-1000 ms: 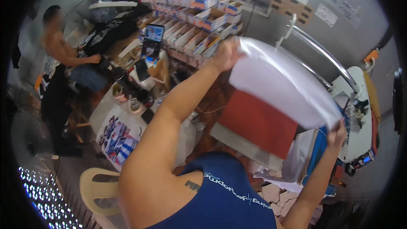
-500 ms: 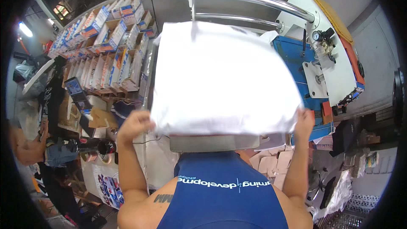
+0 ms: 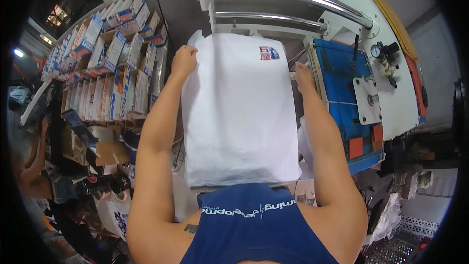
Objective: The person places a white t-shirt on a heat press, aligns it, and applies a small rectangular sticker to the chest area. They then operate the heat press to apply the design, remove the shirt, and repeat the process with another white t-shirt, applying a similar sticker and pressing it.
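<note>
A white T-shirt [image 3: 239, 117] lies spread over the flat platen in front of me, its near end hanging close to my body. A small red and blue print [image 3: 268, 53] shows near its far right corner. At the shirt's far left edge my left hand [image 3: 184, 61] is closed, fingers curled on the cloth. My right hand [image 3: 304, 76] is at the far right edge, closed, with a bit of white cloth at its fingertips. The undersides of both grips are hidden.
Chrome bars [image 3: 288, 0] of a press run across the far side. To the right stand its blue table [image 3: 342, 98] and a white panel with a pressure gauge [image 3: 375, 50]. Stacked open cartons [image 3: 117, 44] fill the left. Another person's arm [image 3: 36, 156] shows at far left.
The shirt, blurred and held by its near corners before, now lies flatter and longer toward me, with its print in sight. Both hands have moved away from me to its far edges.
</note>
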Tool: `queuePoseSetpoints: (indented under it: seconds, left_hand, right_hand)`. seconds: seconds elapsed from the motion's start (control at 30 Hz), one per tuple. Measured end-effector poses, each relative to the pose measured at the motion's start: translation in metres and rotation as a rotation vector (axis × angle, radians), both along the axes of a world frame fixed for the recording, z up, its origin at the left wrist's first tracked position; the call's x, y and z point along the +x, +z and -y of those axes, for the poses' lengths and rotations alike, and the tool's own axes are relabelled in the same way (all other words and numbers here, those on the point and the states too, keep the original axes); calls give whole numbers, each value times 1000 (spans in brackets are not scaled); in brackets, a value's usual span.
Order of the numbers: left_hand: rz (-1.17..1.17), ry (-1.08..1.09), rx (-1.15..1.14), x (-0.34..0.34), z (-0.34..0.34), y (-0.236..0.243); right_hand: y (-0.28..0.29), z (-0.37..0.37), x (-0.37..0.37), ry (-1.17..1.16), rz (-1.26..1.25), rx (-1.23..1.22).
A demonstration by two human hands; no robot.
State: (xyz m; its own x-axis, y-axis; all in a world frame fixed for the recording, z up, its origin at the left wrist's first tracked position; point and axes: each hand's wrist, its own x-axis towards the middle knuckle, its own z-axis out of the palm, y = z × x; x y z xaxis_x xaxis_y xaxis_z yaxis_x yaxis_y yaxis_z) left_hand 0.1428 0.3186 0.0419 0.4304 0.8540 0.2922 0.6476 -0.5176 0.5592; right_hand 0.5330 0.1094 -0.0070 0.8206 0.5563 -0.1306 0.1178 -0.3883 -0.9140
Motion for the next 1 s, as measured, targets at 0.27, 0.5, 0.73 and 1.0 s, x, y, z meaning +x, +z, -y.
queuePoseSetpoints:
  seconds: [0.27,0.5,0.73,1.0]
  left_hand:
    - [-460,-227,-17,37,-22,-17]
    - [-518,-226,-183,53,-48,1]
    - [-192,19,76,89,-44,10]
    - [373,-130,209,153,-66,-27]
  right_hand:
    - [-17,-24,37,305,-277,-244]
    - [20,-29,39,359,-12,-344]
    - [49,-56,64,159,-299,-164]
    - [58,-114,92,-1,-163,150]
